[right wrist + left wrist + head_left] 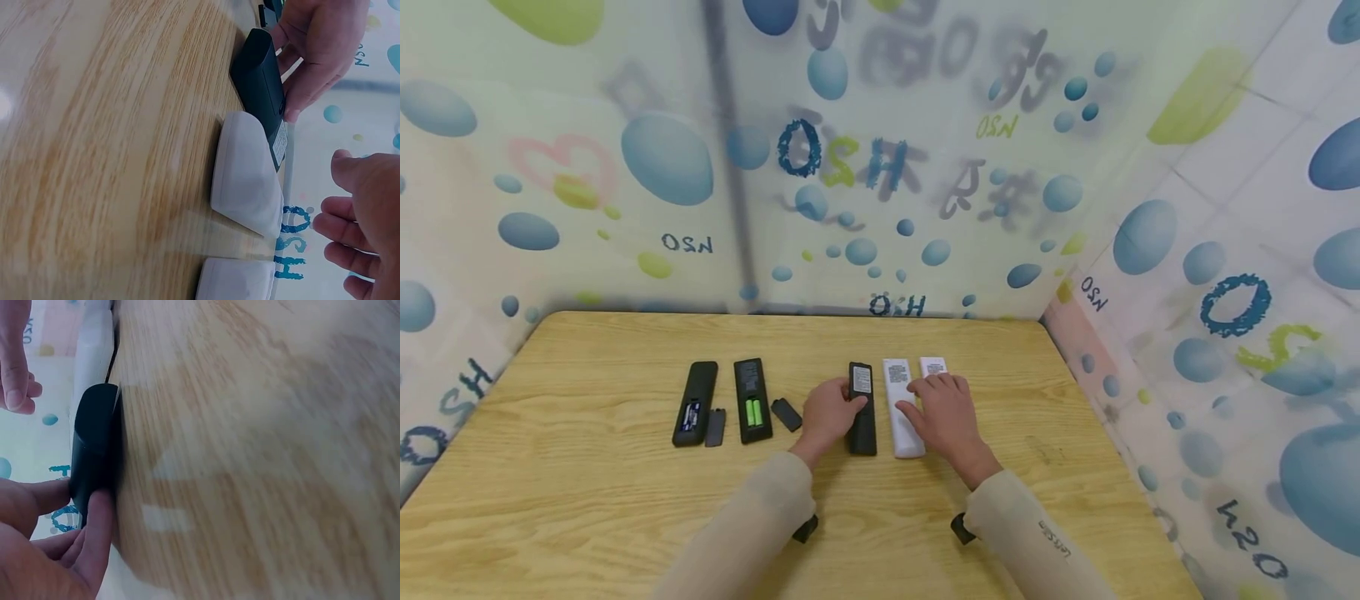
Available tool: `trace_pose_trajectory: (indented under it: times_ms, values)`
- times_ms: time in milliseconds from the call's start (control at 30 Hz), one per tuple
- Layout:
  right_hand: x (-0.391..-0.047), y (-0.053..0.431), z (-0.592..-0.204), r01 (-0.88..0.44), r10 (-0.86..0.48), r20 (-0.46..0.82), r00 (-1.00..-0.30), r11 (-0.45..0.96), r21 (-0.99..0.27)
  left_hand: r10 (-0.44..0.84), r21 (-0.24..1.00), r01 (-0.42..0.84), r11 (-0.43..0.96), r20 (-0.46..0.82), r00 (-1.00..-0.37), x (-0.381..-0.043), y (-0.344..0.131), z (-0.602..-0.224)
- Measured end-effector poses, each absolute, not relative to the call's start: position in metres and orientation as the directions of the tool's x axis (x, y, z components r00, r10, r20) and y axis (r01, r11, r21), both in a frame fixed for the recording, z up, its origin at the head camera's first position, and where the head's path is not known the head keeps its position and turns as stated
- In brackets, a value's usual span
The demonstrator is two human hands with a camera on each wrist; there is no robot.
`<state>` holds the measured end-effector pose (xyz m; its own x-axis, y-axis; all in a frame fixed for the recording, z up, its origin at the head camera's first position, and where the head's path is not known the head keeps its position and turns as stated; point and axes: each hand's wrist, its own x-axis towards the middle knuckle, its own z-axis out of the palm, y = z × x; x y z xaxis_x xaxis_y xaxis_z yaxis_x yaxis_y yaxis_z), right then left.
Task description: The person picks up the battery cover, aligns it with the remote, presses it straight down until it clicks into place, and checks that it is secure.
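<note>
My left hand [829,412] is at the left side of a black remote control [863,433], which lies back side up with a white label near its far end. The thumb presses on its back, and the other fingers bend against its left edge, as the left wrist view shows on the remote control [94,434]. My right hand [947,414] hovers with loosely bent fingers over two white remote controls. The nearer white remote control [900,429] shows nearly whole; the other white one [933,365] is mostly hidden under the hand. Both lie label side up.
To the left lie two black remote controls with bare battery bays: one [702,379] with silver-blue batteries, the other [749,375] with green ones. Beside each is a loose battery cover [715,427], [786,414]. A patterned curtain [880,208] closes off the table's far edge.
</note>
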<state>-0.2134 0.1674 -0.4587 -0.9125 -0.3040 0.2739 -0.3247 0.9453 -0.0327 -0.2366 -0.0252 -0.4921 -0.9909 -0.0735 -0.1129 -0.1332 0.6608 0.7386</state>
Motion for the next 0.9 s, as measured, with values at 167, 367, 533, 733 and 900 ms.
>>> trace_pose_trajectory:
  times_ms: [167, 367, 533, 733, 900]
  values:
    - [-0.213, 0.164, -0.459, -0.327, -0.303, 0.275, -0.912, 0.944, -0.043, -0.098, 0.713, -0.148, 0.685, -0.111, -0.989, -0.237, -0.026, -0.491]
    - [-0.214, 0.160, -0.460, -0.323, -0.301, 0.253, -0.919, 0.945, -0.051, -0.097, 0.710, -0.140, 0.690, -0.102, -0.990, -0.237, -0.031, -0.490]
    - [-0.216, 0.154, -0.461, -0.340, -0.320, 0.244, -0.915, 0.939, -0.042, -0.084, 0.718, -0.122, 0.685, -0.088, -0.993, -0.234, -0.041, -0.483]
    - [-0.219, 0.143, -0.465, -0.361, -0.346, 0.229, -0.910, 0.932, -0.026, -0.080, 0.707, -0.064, 0.705, -0.011, -0.997, -0.235, -0.065, -0.473]
    - [-0.219, 0.126, -0.465, -0.382, -0.374, 0.183, -0.909, 0.924, -0.010, -0.081, 0.690, -0.051, 0.722, 0.011, -0.997, -0.232, -0.096, -0.462]
